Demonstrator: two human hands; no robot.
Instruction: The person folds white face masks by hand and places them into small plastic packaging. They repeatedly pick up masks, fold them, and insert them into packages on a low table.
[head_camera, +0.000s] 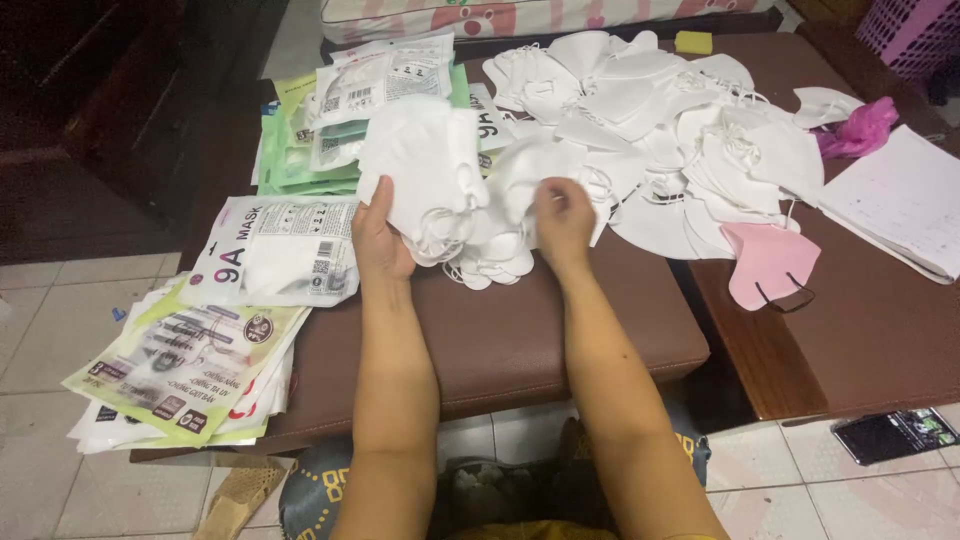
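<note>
Brown padded bench (520, 330) on a pale tiled floor serves as the work surface, covered with face masks and their packaging. At its middle the left hand (378, 238) is closed around a thick stack of white folded masks (425, 165), thumb on one face and fingers hidden behind, the stack held upright just above the bench. The right hand (562, 218) pinches, fingertips pressed together, at a single white mask (520, 180) beside the stack, its ear loops trailing under it.

The stack looks loosely squared, so a slack squeeze could let the lower masks fan out and slide onto the cushion. Tangled loops could drag a neighbour out of the loose heap of white masks (680, 130) spread to the right. A pink mask (768, 262) lies near the edge of the low table, and printed mask pouches (275, 250) overhang the bench's left side, where a nudge from an elbow might tip them to the floor.
</note>
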